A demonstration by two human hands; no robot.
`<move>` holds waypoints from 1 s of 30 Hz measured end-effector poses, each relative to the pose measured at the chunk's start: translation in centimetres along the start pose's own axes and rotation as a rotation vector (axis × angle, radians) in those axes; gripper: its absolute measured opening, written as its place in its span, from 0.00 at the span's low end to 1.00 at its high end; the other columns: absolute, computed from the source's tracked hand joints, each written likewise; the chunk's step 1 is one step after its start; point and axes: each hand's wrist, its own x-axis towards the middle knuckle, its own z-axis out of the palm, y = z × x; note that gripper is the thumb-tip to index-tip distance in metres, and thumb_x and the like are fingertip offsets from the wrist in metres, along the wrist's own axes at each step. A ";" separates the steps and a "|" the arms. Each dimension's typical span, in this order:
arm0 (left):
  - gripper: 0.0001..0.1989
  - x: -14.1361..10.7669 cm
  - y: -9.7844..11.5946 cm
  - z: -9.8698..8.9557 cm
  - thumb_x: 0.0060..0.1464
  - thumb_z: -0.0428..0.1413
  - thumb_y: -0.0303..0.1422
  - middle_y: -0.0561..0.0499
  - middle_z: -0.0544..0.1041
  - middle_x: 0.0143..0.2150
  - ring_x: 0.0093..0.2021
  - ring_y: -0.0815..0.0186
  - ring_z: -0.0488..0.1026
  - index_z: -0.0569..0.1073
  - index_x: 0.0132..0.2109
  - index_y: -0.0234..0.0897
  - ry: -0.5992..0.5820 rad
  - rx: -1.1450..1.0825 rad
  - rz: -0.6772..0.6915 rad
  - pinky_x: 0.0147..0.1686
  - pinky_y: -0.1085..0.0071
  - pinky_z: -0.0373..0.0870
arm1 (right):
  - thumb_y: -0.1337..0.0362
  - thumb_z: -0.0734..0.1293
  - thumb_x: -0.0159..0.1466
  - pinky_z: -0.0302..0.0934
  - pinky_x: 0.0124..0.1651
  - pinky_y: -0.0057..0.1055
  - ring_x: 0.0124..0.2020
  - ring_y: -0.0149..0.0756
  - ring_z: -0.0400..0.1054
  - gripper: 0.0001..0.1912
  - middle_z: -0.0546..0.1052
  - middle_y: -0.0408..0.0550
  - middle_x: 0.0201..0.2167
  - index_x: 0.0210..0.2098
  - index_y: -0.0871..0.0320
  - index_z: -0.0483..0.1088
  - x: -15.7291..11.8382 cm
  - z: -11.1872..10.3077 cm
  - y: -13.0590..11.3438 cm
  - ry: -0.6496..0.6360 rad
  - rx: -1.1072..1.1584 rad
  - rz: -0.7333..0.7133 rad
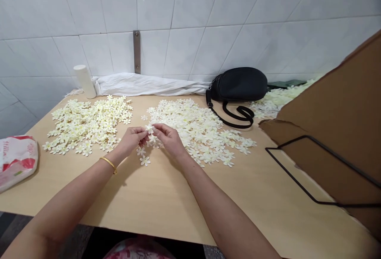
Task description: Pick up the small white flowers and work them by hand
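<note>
Between my two hands, above the table, is a small white artificial flower (149, 128). My left hand (134, 137) pinches it from the left, fingers curled together. From the right, the thumb and fingertips of my right hand (170, 138) close on the same flower. A few loose flowers (145, 160) lie on the table just below my hands. One pile of cream-white flowers (89, 124) spreads to the left, and a second pile of flowers (190, 124) lies behind and to the right of my right hand.
A black bag (242, 84) with its strap sits at the back right. Cardboard (333, 120) and a black wire frame (297, 179) stand at the right. A white cylinder (85, 81) and rolled white cloth (143, 84) line the wall. A red-and-white package (18, 158) lies left on the table (166, 199).
</note>
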 end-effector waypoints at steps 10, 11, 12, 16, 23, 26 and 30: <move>0.18 0.4 0.0 0.4 0.39 0.56 0.27 0.53 0.70 0.33 0.25 0.74 0.65 0.72 0.42 0.38 0.146 0.144 0.211 0.24 0.76 0.63 | 0.68 0.56 0.59 0.55 0.41 0.35 0.36 0.38 0.63 0.11 0.71 0.50 0.30 0.31 0.58 0.69 -0.5 -0.1 -0.9 0.080 -0.594 -0.497; 0.20 0.3 0.1 0.3 0.38 0.56 0.27 0.53 0.70 0.35 0.27 0.74 0.66 0.72 0.43 0.38 0.138 0.138 0.220 0.25 0.76 0.63 | 0.68 0.56 0.59 0.55 0.40 0.35 0.35 0.37 0.63 0.11 0.71 0.50 0.29 0.30 0.58 0.69 -0.5 -0.1 -0.9 0.060 -0.600 -0.484; 0.18 0.2 0.3 0.2 0.38 0.56 0.26 0.52 0.70 0.35 0.27 0.74 0.65 0.73 0.42 0.38 0.123 0.129 0.217 0.27 0.76 0.64 | 0.68 0.56 0.59 0.55 0.39 0.33 0.33 0.36 0.63 0.10 0.71 0.49 0.29 0.29 0.58 0.68 -0.5 -0.1 -0.9 0.041 -0.575 -0.448; 0.05 -0.1 0.5 -0.2 0.39 0.57 0.30 0.53 0.69 0.24 0.25 0.74 0.64 0.72 0.27 0.33 0.060 0.100 0.148 0.28 0.75 0.63 | 0.66 0.57 0.58 0.55 0.32 0.28 0.27 0.32 0.61 0.08 0.68 0.43 0.23 0.26 0.57 0.65 -0.5 -0.2 -0.8 0.008 -0.394 -0.225; 0.07 0.5 -0.2 0.4 0.41 0.55 0.29 0.55 0.65 0.17 0.19 0.74 0.60 0.65 0.21 0.33 0.128 0.161 0.086 0.22 0.75 0.58 | 0.65 0.56 0.58 0.53 0.30 0.27 0.25 0.30 0.59 0.07 0.65 0.41 0.21 0.24 0.57 0.62 -0.5 -0.1 -0.4 0.009 -0.416 -0.171; 0.06 1.7 -0.4 0.7 0.41 0.53 0.27 0.55 0.63 0.17 0.19 0.75 0.59 0.64 0.21 0.34 0.200 0.373 0.085 0.21 0.76 0.56 | 0.66 0.56 0.57 0.54 0.32 0.28 0.27 0.32 0.61 0.07 0.67 0.44 0.23 0.25 0.57 0.62 -0.4 -0.1 -0.1 0.090 -0.504 -0.232; 0.05 3.8 -0.5 0.5 0.39 0.53 0.24 0.54 0.65 0.16 0.20 0.72 0.61 0.66 0.19 0.33 0.209 0.571 0.032 0.23 0.74 0.57 | 0.67 0.56 0.58 0.55 0.35 0.31 0.30 0.35 0.62 0.07 0.69 0.47 0.26 0.28 0.57 0.63 -0.3 -0.5 0.3 0.190 -0.570 -0.286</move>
